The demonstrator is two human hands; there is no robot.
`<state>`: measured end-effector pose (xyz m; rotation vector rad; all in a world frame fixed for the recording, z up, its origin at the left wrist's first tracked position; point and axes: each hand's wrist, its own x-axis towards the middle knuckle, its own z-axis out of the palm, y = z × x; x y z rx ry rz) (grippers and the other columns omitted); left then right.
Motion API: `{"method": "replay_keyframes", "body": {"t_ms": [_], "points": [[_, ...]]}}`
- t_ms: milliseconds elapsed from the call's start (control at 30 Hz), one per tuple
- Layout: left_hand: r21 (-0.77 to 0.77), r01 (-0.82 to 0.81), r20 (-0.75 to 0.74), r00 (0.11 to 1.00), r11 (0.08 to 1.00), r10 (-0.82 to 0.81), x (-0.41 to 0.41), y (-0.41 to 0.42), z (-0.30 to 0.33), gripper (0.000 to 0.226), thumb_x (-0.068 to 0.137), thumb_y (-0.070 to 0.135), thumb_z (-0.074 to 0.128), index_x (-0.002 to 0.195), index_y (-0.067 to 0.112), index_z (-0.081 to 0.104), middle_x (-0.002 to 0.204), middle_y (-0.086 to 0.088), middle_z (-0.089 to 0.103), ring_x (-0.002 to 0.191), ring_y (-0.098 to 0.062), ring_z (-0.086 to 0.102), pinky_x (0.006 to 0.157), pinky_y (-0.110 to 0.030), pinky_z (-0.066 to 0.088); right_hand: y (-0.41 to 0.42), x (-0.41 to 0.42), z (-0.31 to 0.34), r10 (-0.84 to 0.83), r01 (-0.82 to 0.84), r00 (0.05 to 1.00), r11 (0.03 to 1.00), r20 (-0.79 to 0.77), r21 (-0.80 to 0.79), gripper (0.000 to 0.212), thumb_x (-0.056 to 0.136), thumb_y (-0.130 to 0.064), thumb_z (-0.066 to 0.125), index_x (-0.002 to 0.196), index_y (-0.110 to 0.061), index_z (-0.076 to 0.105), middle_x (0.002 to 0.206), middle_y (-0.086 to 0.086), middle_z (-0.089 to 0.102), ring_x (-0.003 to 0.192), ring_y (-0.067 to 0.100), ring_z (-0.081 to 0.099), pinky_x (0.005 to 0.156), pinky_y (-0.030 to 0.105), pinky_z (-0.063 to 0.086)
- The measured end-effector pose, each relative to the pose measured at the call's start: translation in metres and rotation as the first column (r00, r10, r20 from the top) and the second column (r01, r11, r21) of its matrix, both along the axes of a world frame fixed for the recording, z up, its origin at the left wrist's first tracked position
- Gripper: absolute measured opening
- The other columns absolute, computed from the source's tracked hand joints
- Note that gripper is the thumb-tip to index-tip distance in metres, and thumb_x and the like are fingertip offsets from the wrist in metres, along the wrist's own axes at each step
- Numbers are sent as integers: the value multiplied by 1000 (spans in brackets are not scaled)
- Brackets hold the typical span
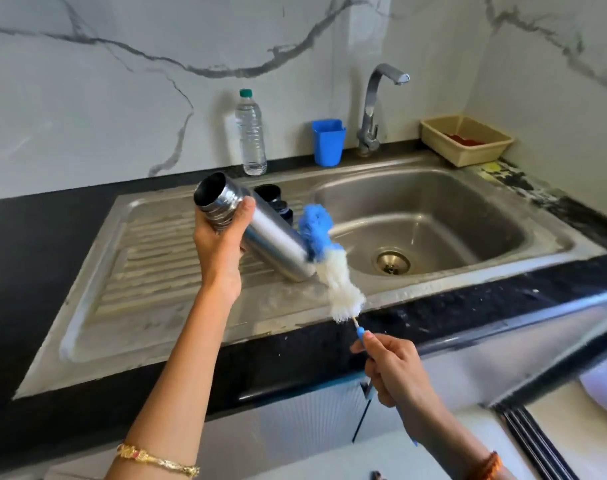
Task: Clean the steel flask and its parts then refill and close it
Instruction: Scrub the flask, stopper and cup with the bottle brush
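Two hands busy over the sink edge. Nearest, right hand [394, 370], fingers curled round the blue handle of the bottle brush [324, 258], thumb up near the wire stem. Bristles, white below and blue at the tip, laid against the base end of the steel flask [260, 230]. Further in, left hand [222, 233], wrapped round the flask just under the threaded neck, open mouth tilted up and left, base angled down over the draining board [149, 271].

Scrubbing the outside, by the look of it. Best done with short strokes along the wall, turning the flask in the left hand to cover the whole round. Worth firming that grip: smooth steel, likely slippery once wet. Worth choking up on the handle too, since a long springy stem flicks easily. Then tip into the mouth, straight down, no bending the wire.

Behind the flask, dark cap parts [274, 200] waiting on the board, probably next for cleaning. Beyond, basin [433, 216] with tap [374, 109] not running. At the wall, plastic water bottle [250, 133] and blue cup [328, 142], handy for the refill.
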<state>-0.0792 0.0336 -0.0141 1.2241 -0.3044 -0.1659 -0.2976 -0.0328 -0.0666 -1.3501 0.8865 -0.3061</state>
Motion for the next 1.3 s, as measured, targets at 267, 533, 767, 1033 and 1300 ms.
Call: {"method": "replay_keyframes", "body": {"t_ms": [267,533,767,1033,1300], "points": [[170,12,125,992,985,-34,10,25,3,35,67,38,74,95,24,58,93,6,65,93,-15,62,95,-53,46,30,26,12,142,-55,979,880,150,-472,31,97,-26,45,69,-23,59,39,-9,34,40,3,28,43,15,22],[203,17,182,982,979,-54,3,26,5,53,70,35,73,114,12,54,101,2,63,96,-13,60,96,-39,47,32,19,11,187,-85,973,838,138,-539,30,98,-23,43,71,-23,57,37,-10,32,39,6,24,42,16,19],[206,42,235,968,978,-91,5,23,4,55,65,37,69,114,17,54,98,10,62,87,2,59,84,-17,45,11,30,-3,33,-21,999,866,14,-500,34,98,-22,43,78,-2,61,36,-9,33,34,4,30,40,14,22],[240,69,304,942,968,-142,2,12,7,53,67,30,77,113,19,52,98,13,60,80,14,56,74,-3,41,-1,46,-4,-33,0,998,858,-55,-513,39,98,-26,40,84,3,62,47,-9,40,45,4,34,48,23,27],[200,116,268,949,973,-168,1,3,11,56,63,25,79,111,19,51,96,12,61,80,11,58,75,-8,43,0,61,14,65,63,985,731,162,-679,31,97,-20,44,78,0,58,48,-9,36,44,7,33,47,26,29]]}}
